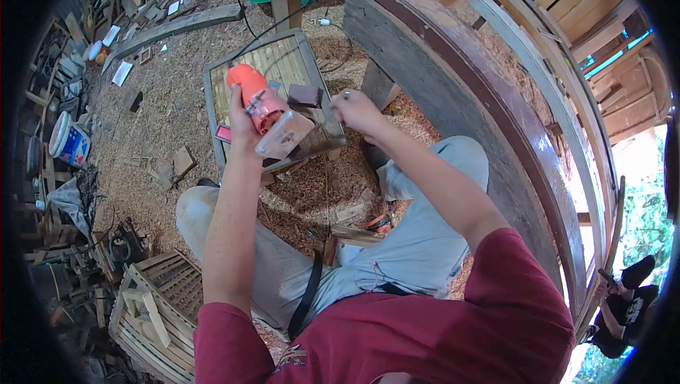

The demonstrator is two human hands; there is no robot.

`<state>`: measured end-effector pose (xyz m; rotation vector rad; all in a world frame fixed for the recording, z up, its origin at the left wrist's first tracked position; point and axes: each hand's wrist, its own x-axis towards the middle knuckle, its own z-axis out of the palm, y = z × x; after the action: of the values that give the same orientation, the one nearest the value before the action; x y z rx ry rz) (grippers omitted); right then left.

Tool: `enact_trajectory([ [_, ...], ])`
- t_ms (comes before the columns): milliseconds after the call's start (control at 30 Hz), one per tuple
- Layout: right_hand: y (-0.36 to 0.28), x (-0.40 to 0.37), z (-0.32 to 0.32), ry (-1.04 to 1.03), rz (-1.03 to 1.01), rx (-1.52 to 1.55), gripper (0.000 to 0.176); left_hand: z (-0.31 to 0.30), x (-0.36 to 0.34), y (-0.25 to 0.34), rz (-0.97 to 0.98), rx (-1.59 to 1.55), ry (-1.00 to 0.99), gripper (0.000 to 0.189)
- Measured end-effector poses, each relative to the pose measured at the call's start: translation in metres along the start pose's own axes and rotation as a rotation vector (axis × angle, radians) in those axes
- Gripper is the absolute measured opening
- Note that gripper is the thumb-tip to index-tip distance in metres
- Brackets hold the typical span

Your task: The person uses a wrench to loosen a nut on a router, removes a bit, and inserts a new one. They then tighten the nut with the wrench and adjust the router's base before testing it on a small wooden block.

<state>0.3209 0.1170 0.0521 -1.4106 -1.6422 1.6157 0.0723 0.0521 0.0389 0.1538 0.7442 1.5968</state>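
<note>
shirt (425, 327): dark red, short sleeves | trousers (418, 242): light grey | strap (306, 299): black, at waist | forearms (234, 228): bare

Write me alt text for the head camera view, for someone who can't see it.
A seated person in a red shirt grips an orange power tool in the left hand, while the right hand is pinched shut beside it, above a slatted wooden stand. Sawdust covers the ground, and curved planks rise at right.
</note>
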Motion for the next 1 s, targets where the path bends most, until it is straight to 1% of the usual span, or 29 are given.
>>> enact_trajectory([
  [33, 0.006, 0.011, 0.005, -0.059, -0.025, -0.052, 0.025, 0.001, 0.001, 0.0, -0.004, -0.014, 0.009, 0.067],
  [133, 0.02, 0.04, 0.015, -0.066, -0.054, -0.158, 0.027, 0.0, 0.001, 0.001, 0.009, -0.067, 0.037, 0.07],
  [233, 0.014, 0.046, 0.009, -0.155, 0.018, -0.125, 0.029, 0.0, 0.0, 0.001, -0.035, -0.134, 0.059, 0.073],
  [333, 0.018, 0.048, 0.01, -0.021, -0.108, -0.373, 0.029, 0.0, -0.001, -0.001, -0.028, -0.065, 0.001, 0.077],
  [433, 0.025, 0.044, 0.008, -0.005, -0.29, -0.815, 0.031, -0.001, -0.002, -0.005, -0.025, -0.025, -0.011, 0.077],
  [533, 0.013, 0.026, 0.01, 0.106, -0.352, -0.781, 0.039, 0.004, -0.004, -0.01, -0.007, -0.039, 0.02, 0.074],
  [633, -0.025, -0.007, 0.015, 0.16, -0.524, -0.452, 0.044, 0.009, -0.008, -0.009, -0.019, -0.103, 0.046, 0.07],
  [667, -0.028, -0.017, 0.017, 0.152, -0.607, -0.432, 0.049, 0.01, -0.009, -0.009, -0.029, -0.131, 0.051, 0.068],
  [733, -0.032, -0.038, 0.023, 0.135, -0.773, -0.389, 0.058, 0.016, -0.013, -0.008, 0.029, -0.149, 0.101, 0.07],
  [833, -0.038, -0.072, 0.032, 0.06, -0.921, -0.572, 0.075, 0.024, -0.019, -0.011, 0.091, -0.162, 0.175, 0.071],
  [867, -0.036, -0.074, 0.038, 0.077, -0.928, -0.599, 0.097, 0.025, -0.021, -0.011, 0.105, -0.163, 0.201, 0.071],
  [967, -0.04, -0.07, 0.043, 0.149, -0.985, -0.625, 0.103, 0.017, -0.017, -0.016, 0.033, -0.184, 0.213, 0.07],
  [1000, -0.04, -0.068, 0.043, 0.138, -0.964, -0.628, 0.104, 0.02, -0.02, -0.017, -0.001, -0.202, 0.199, 0.069],
])
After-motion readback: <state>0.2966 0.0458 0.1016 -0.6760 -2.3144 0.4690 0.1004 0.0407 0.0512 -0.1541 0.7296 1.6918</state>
